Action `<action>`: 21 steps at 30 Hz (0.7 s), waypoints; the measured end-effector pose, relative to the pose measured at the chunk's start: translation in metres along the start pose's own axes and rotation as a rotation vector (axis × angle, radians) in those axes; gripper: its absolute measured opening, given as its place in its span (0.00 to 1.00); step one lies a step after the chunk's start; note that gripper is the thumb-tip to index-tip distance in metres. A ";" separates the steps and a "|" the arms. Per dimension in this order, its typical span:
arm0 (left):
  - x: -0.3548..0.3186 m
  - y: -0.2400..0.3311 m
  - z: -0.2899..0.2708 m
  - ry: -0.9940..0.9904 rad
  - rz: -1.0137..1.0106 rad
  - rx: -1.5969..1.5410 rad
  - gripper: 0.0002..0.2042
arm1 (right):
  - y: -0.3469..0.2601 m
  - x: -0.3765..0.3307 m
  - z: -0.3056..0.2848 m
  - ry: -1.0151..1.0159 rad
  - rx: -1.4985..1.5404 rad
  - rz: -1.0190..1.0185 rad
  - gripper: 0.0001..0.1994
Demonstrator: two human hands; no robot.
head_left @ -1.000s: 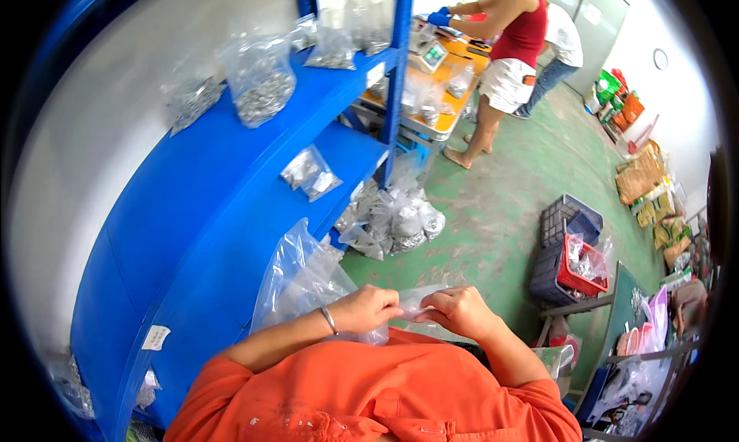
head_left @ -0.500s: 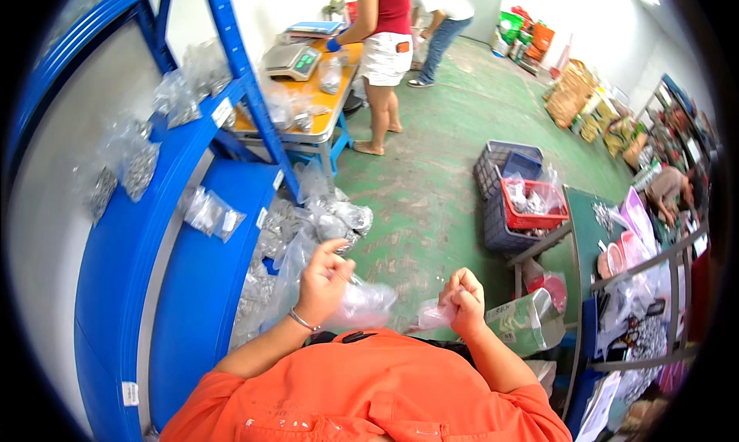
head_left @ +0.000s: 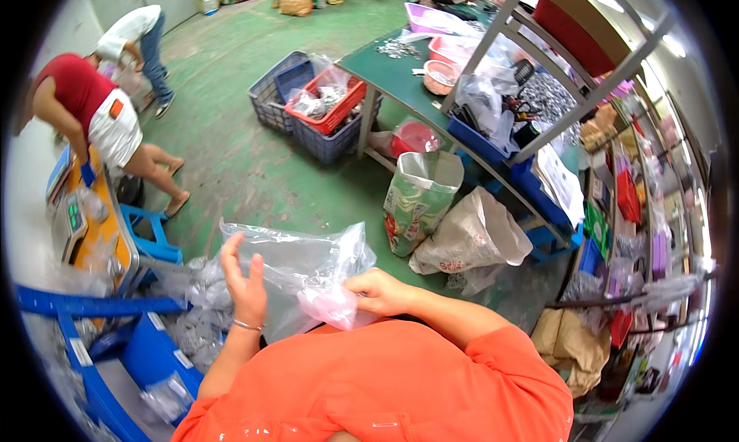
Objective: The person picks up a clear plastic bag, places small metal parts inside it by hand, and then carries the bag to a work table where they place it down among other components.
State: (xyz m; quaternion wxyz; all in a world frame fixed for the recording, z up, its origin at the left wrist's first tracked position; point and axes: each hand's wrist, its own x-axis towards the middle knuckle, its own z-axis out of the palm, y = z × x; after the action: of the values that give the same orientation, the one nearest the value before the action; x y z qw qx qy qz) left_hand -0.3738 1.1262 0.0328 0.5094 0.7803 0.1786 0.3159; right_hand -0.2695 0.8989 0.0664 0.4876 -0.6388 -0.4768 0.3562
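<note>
A large clear plastic bag (head_left: 315, 250) spreads out in front of my orange shirt. My left hand (head_left: 245, 284), with a bracelet at its wrist, is against the bag's left side; its fingers are stretched and the thumb stands apart. Closed fingers of my right hand (head_left: 381, 292) grip a small pinkish plastic bag (head_left: 329, 305), which overlaps the lower part of the clear one. Whether the pinkish bag lies inside the clear bag or in front of it, I cannot tell. Its contents do not show.
Blue shelving (head_left: 115, 365) stands at lower left beside heaped clear bags (head_left: 202, 319). Ahead are stacked crates (head_left: 329, 138) with a red basket (head_left: 339, 103). Two open sacks (head_left: 423, 192) stand by the green table (head_left: 385, 73). Two people (head_left: 115, 130) bend at the left near a scale (head_left: 73, 219).
My view has turned to the right. My right hand has come in toward my left with the pinkish bag, and the clear bag is now raised and spread between them.
</note>
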 end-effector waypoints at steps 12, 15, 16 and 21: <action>0.079 -0.086 0.032 -0.610 -0.779 -0.697 0.13 | 0.001 -0.019 -0.001 0.516 -0.057 0.112 0.09; 0.103 -0.070 0.029 -0.441 -0.747 -0.511 0.11 | 0.014 -0.020 0.011 0.877 0.186 0.254 0.06; 0.110 -0.064 0.027 -0.382 -0.760 -0.457 0.11 | 0.015 -0.017 0.014 1.019 0.326 0.331 0.06; 0.138 -0.091 0.022 -0.043 -0.480 -0.410 0.09 | 0.024 -0.015 -0.008 1.301 0.337 0.494 0.08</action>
State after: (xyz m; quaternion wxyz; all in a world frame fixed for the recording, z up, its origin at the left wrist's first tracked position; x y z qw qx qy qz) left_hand -0.2530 1.2321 -0.0133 0.7198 0.6033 0.2793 0.1999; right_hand -0.2605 0.8811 0.0455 0.6701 -0.7271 0.1307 0.0718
